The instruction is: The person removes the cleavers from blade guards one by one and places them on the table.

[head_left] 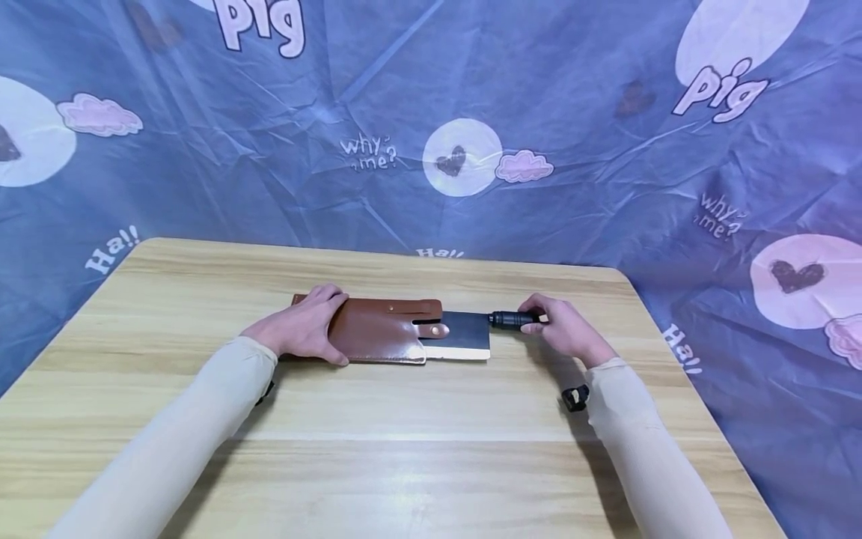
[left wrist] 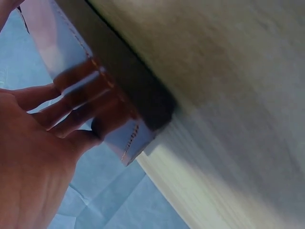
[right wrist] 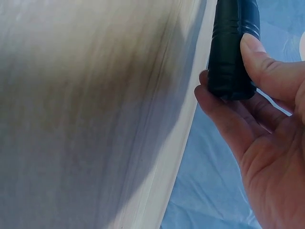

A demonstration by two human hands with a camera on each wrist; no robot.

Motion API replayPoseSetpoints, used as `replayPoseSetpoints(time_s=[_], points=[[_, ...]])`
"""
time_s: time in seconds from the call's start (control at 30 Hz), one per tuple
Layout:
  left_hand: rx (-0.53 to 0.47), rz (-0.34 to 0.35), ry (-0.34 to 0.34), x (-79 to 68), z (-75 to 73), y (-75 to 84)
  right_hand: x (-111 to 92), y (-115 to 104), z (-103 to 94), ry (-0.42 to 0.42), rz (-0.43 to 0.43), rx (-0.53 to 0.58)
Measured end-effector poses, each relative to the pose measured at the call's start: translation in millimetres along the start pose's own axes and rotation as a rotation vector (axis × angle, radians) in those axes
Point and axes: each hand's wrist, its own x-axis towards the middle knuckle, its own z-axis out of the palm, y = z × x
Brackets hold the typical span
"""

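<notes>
A cleaver (head_left: 458, 337) with a dark, square-ended blade and bright lower edge lies partly inside a brown leather sheath (head_left: 377, 333). Its black handle (head_left: 508, 320) points right. The right hand (head_left: 562, 326) pinches the handle's end between thumb and fingers; in the right wrist view the thumb presses on the handle (right wrist: 233, 52). My left hand (head_left: 306, 326) spans the sheath's left part and holds it, thumb at the near edge and fingers toward the far edge. In the left wrist view, fingers reflect on the glossy, stitched leather (left wrist: 114, 109). A snap strap (head_left: 434, 331) overlaps the blade.
The wooden table (head_left: 404, 479) has rounded far corners. A blue printed cloth (head_left: 303, 187) hangs behind it and along the sides. A black wrist-worn device (head_left: 575, 398) shows beside the right sleeve.
</notes>
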Motion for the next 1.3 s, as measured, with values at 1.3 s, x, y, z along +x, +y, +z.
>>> replayPoseSetpoints(time_s=[1.3], points=[[-0.017,-0.001,-0.005,-2.4,0.6,1.6,-5.0,7.6,-1.1,0.031,-0.021,0.019]])
